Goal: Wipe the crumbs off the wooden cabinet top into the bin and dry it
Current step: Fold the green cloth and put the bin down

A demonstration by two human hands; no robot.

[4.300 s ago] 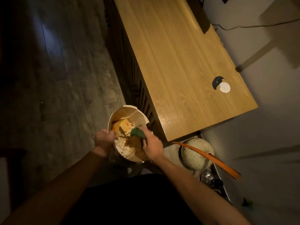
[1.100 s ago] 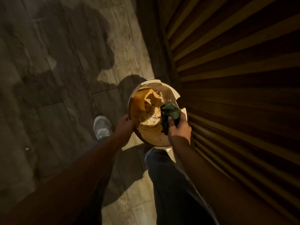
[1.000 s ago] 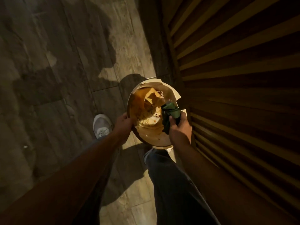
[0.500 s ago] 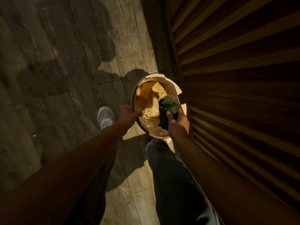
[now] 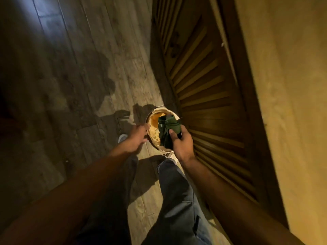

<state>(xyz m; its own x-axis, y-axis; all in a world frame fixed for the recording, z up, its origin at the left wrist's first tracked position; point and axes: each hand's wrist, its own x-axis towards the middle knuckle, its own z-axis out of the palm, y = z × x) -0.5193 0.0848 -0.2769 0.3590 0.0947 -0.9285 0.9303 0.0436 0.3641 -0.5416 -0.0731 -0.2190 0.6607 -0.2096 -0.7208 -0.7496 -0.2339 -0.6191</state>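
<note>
- Step, as I judge it: shaking crumbs off the cloth point(image 5: 169, 129) over the bin point(image 5: 153, 131), which stands on the floor by the cabinet point(image 5: 286, 71).
- Right hand point(image 5: 180, 141) pinches the cloth; left hand point(image 5: 137, 137) fingers loose beside the rim.
- Next: bring a dry cloth to the top.

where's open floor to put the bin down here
Bare floor lies left of the bin, away from the slatted cabinet front. It is crowded right at the cabinet, and near the person's shoe and legs below the bin.

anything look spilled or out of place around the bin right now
Nothing stands out. The bin stands upright on the floor beside the slatted cabinet front, its rubbish inside. The right hand holds the green cloth over it; the left hand is at the rim.
</note>
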